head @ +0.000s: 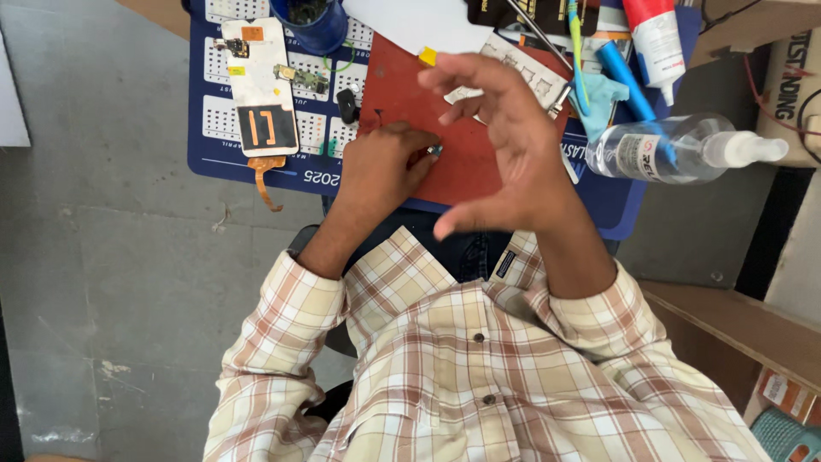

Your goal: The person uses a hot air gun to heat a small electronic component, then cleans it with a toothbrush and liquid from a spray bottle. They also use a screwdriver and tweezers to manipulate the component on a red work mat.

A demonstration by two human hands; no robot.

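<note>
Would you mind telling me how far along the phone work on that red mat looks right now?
Done: the phone panel lies opened on the blue calendar mat, orange flex cable hanging out, small boards beside it. In hand: the left hand pinches a tiny part on the red mat; the right hand hovers open above. Left: the panel and loose boards remain apart.

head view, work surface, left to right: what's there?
Opened phone back panel → left hand pinching a small part on the red mat → right hand, raised and open → blue cloth → clear spray bottle.
</note>
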